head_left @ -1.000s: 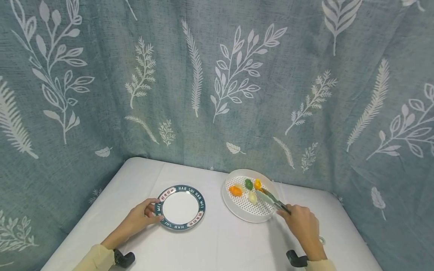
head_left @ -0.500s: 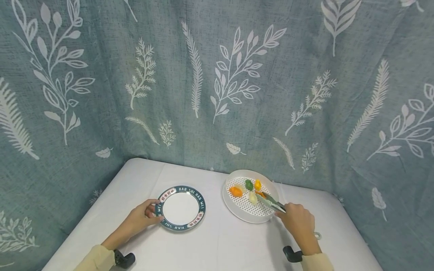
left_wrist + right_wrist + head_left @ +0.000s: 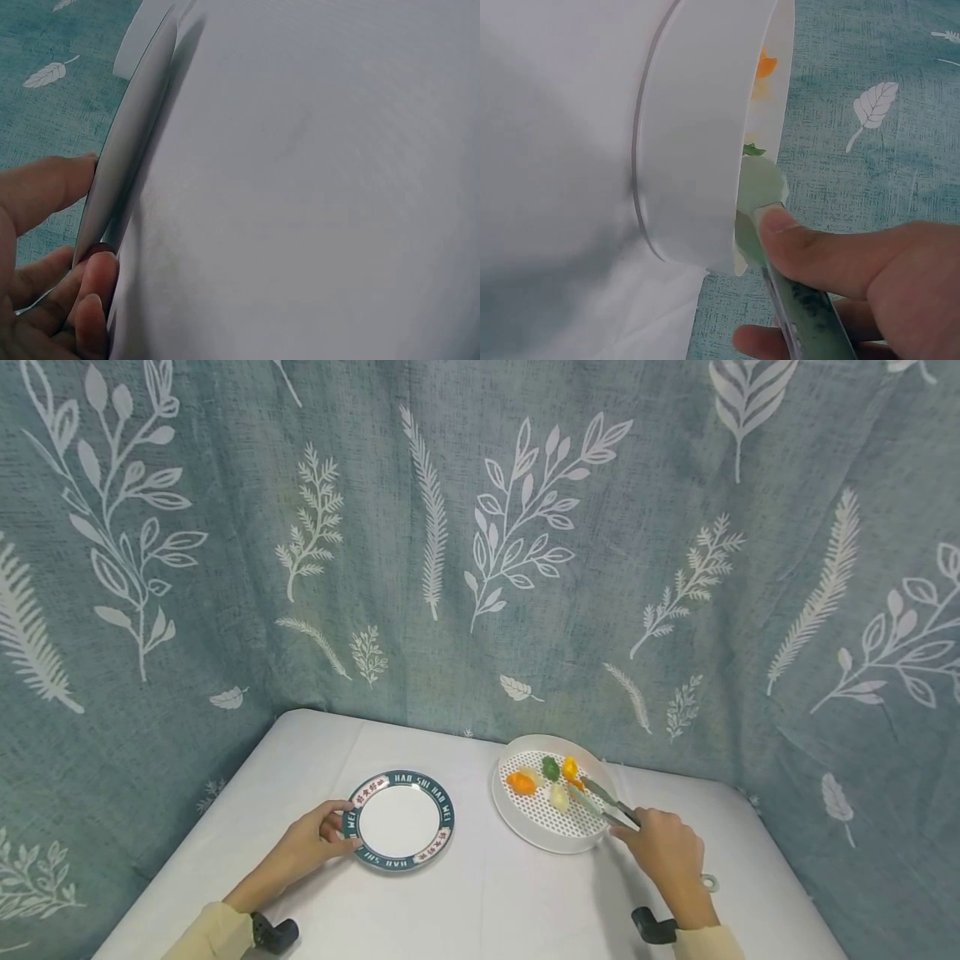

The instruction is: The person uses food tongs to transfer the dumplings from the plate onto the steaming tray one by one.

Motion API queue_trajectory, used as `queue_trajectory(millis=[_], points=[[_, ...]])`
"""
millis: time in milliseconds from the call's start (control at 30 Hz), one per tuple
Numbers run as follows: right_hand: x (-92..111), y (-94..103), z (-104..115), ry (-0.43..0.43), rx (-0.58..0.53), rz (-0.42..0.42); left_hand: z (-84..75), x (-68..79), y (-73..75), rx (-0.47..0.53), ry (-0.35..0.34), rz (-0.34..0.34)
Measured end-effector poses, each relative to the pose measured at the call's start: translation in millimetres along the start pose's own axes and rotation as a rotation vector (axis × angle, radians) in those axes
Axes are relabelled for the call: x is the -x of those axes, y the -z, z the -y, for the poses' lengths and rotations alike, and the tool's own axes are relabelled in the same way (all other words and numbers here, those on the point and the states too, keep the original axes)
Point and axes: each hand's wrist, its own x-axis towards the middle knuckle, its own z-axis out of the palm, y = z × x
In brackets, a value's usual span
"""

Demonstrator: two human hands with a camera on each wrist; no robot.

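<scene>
At the left of the table, my left hand (image 3: 315, 837) grips the rim of a white plate (image 3: 399, 821) with a dark green lettered border. The left wrist view shows the plate (image 3: 131, 127) edge-on, its rim between the fingers. My right hand (image 3: 663, 853) holds pale green tongs (image 3: 617, 811), whose tips reach into a round white drainer basket (image 3: 517, 832). The tong arms stand apart around a small orange-red piece (image 3: 577, 784). In the right wrist view, the basket wall hides the tips of the tongs (image 3: 810, 319), and the thumb lies along their upper arm.
Also in the basket are small pepper-like pieces: an orange one (image 3: 522, 783), a green one (image 3: 551, 767), a yellow one (image 3: 570, 767) and pale ones (image 3: 559, 797). The basket's raised wall surrounds them. A patterned teal curtain (image 3: 450, 568) hangs behind the white table (image 3: 487, 902).
My right hand drew slightly back with the tong arms close together, then moved forward again as the arms spread. My left hand and the plate stay in place.
</scene>
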Motion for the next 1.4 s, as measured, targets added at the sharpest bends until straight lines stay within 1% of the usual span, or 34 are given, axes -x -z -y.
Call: queue_trajectory(millis=[167,467,700,800,900,1200,1400], points=[[2,2.6,-1,-0.002,-0.056,-0.058,1.0,-0.6,0.3,-0.004,-0.001,0.000],[9,7.6,9,0.018,-0.139,-0.088,1.4,-0.8,0.4,-0.017,-0.006,-0.004],[19,6.5,24,0.100,-0.195,-0.167,2.3,-1.2,0.3,-0.018,-0.010,-0.003],[22,3.1,31,0.135,-0.212,-0.183,2.1,-1.5,0.1,-0.011,-0.006,-0.003],[25,-0.6,37,0.154,-0.228,-0.169,1.6,-1.1,-0.3,-0.014,-0.006,-0.003],[33,-11.2,59,0.133,-0.257,-0.072,0.0,0.1,-2.6,-0.019,-0.003,-0.013],[40,-17.3,73,0.167,-0.287,-0.052,-0.1,1.4,-2.4,-0.015,-0.009,-0.016]])
